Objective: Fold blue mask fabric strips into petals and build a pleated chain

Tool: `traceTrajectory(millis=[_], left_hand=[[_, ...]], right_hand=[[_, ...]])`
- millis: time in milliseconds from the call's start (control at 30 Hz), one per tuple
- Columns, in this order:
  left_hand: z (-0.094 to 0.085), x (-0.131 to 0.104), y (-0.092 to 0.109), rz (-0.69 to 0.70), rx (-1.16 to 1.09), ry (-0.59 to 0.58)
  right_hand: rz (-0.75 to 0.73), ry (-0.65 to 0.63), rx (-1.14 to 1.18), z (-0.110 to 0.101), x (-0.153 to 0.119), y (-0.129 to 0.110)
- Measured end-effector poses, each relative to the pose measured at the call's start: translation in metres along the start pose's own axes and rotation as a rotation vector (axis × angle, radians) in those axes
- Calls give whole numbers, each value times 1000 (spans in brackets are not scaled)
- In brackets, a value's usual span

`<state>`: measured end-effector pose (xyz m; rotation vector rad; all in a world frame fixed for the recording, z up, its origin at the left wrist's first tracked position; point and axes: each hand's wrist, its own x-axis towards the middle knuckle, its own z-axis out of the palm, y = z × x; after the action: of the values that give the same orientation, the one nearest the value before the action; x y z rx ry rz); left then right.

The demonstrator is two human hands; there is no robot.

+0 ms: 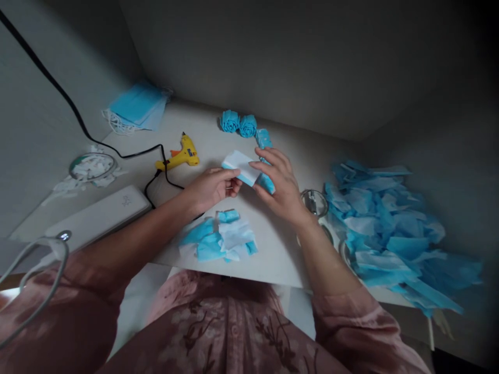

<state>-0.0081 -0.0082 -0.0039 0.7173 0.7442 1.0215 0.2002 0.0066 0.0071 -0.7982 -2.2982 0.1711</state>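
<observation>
A small white and blue piece of folded material [242, 167] is held between my hands above the middle of the table. My left hand [216, 188] pinches its left end between thumb and fingers. At its right end, my right hand [277, 183] touches it with thumb and fingertips, the fingers bent. More blue material shows beneath the right fingers. Behind the hands stand two rolled blue flower shapes [238, 123], with a blue folded piece [264, 137] to their right. Loose blue and white scraps [224, 239] lie nearer the table's front edge.
A yellow glue gun [181, 154] with a black cable lies left. Beyond are stacked blue masks [138, 106] and a dish of white scraps [93, 166]. A white box-shaped device [101, 213] lies near my left forearm. A large blue heap [385, 223] and round metal items [314, 202] are right.
</observation>
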Motion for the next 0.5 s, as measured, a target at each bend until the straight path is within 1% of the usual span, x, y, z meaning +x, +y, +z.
traceTrajectory(millis=[167, 267, 400, 500], left_hand=[[3, -2, -2, -16, 65, -5], [2, -3, -2, -12, 90, 10], [1, -2, -3, 36, 149, 25], [0, -2, -4, 86, 268, 85]], right_hand=[[-37, 42, 47, 3, 0, -4], [-11, 40, 64, 4, 1, -4], [16, 43, 69, 5, 1, -4], [36, 49, 108, 7, 2, -4]])
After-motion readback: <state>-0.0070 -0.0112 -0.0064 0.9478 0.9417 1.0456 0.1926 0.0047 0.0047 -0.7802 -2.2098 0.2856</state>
